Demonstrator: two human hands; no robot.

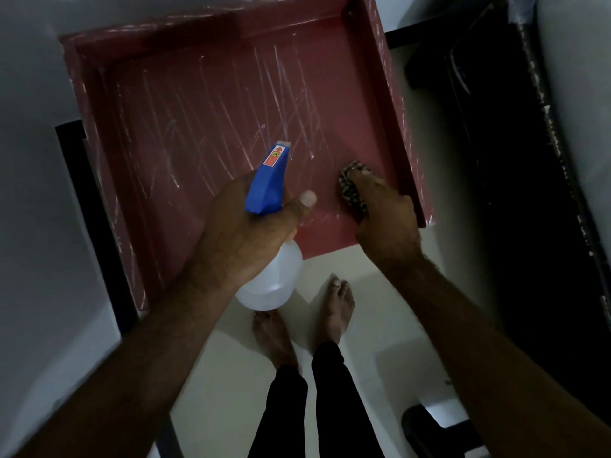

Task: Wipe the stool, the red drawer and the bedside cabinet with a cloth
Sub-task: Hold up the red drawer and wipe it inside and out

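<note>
Head view, straight down: red drawer [198,94] standing open, both hands over its near end.
Drawer fills the upper frame, floor panel crossed with whitish streaks and scratches, rim scuffed pale; pale floor [390,292] below it, dark furniture off to the right, too dim to identify. Left hand [244,233] wrapped round the neck of a spray bottle [274,279], thumb stretched up beside the blue trigger head, nozzle aimed out over the drawer floor, translucent body hanging past the drawer's front edge. Right hand [386,223] in the near right corner of the drawer, fingers curled over a bunched patterned cloth [350,183] and pressing it onto the drawer floor just beside the right wall. Two bare feet [337,305] on the floor below the bottle.
</note>
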